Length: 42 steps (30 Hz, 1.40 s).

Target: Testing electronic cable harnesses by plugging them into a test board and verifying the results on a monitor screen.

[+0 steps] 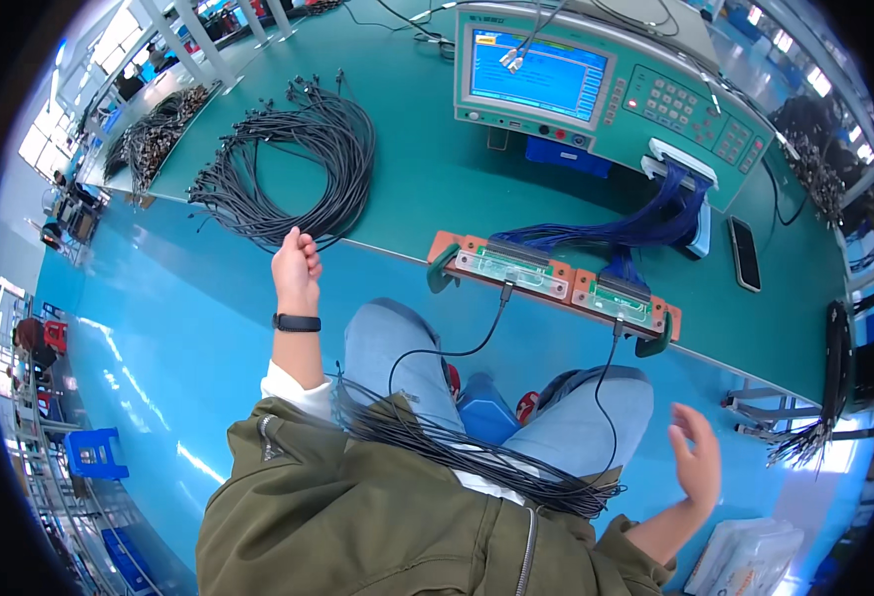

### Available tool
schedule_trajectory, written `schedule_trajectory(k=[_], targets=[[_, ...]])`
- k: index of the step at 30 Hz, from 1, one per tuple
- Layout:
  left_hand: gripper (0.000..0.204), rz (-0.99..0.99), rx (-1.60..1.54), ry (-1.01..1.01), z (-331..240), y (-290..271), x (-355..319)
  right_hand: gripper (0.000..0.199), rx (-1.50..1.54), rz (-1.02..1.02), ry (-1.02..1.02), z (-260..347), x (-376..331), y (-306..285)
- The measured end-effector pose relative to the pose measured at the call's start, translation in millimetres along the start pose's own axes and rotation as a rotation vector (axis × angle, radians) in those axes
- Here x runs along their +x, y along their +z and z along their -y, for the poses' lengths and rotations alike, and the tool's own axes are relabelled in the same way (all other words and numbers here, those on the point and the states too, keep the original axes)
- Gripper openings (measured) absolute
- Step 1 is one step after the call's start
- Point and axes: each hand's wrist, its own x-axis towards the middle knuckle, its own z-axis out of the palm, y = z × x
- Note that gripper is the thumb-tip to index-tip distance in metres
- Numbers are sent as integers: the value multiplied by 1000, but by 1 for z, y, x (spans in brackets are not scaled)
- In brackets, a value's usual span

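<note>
The left hand [297, 266] is closed on the near edge of a coil of black cables [298, 164] lying on the green bench [427, 189]. The right hand [697, 457] hangs open and empty beside the right knee, well off the bench. One cable [476, 343] runs from the lap bundle [457, 447] up into a fixture [556, 280] at the bench edge, both ends plugged in. Behind it stand a tester [606, 84] with a lit blue screen, blue ribbon wires [645, 223] and a dark phone [744, 253]. A white packet [750, 556] lies at lower right.
</note>
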Motion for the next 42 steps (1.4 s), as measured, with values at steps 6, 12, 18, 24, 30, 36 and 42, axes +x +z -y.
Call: schedule_trajectory(k=[6,12,18,24,30,36,42], targets=[[37,643,-313,-28,20,62,-170,61,1472,732,-287,62,14,124],[13,1823,-158,110,35,70,-207,92,1878,1053,-243,117,46,122],[3,1287,355,906,0,58,-187,86,1943,850,-285,97,37,113],[8,1176,327,860,9,47,-184,45,1890,1075,-472,46,27,135],[22,566,-219,48,13,54,-161,20,1893,683,-1414,45,22,22],[27,263,-929,-910,3,-33,-54,19,1889,-204,-677,-35,-33,-63],[25,-81,-537,-542,33,-134,-5,25,1896,-532,-4,-222,-71,-51]])
